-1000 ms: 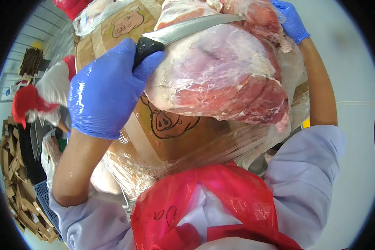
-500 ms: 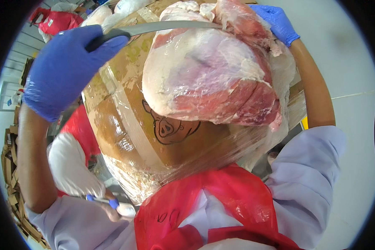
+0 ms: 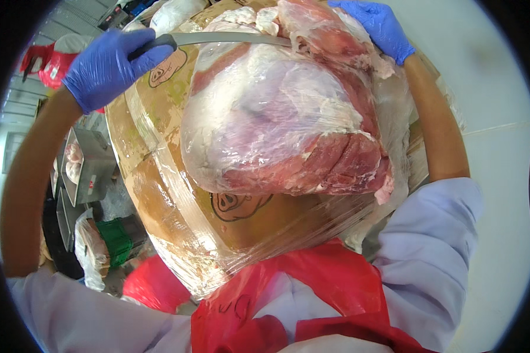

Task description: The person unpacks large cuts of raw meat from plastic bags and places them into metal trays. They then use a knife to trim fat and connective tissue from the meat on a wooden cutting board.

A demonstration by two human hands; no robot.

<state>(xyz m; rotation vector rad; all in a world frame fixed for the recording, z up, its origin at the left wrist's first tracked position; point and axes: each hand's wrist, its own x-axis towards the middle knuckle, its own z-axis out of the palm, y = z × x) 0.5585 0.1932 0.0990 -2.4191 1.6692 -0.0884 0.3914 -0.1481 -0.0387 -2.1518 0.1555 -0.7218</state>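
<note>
My left hand (image 3: 109, 67), in a blue glove, is closed round the dark handle of a long knife (image 3: 229, 37). Its blade lies horizontally across the far part of a large piece of raw meat (image 3: 277, 112), its tip against the red flesh beside a fatty flap. My right hand (image 3: 377, 29), also gloved in blue, grips the meat's far right edge, its fingers curled over it. The meat rests on plastic-wrapped cardboard boxes (image 3: 153, 165) printed with pig drawings. Whether the blade has sunk into the flesh I cannot tell.
At upper left is a person in red and white (image 3: 59, 59); another red-clad shape (image 3: 153, 282) shows below the boxes. Steel containers (image 3: 94, 170), some holding meat, and a green crate (image 3: 118, 247) stand at left. Bagged pieces (image 3: 174, 17) lie at the far end. A pale surface (image 3: 500, 82) runs along the right.
My left hand and knife first moved outward to the left, then rightward and farther up. My right hand has shifted left and slightly up with the meat's top. The co-workers at left have shifted.
</note>
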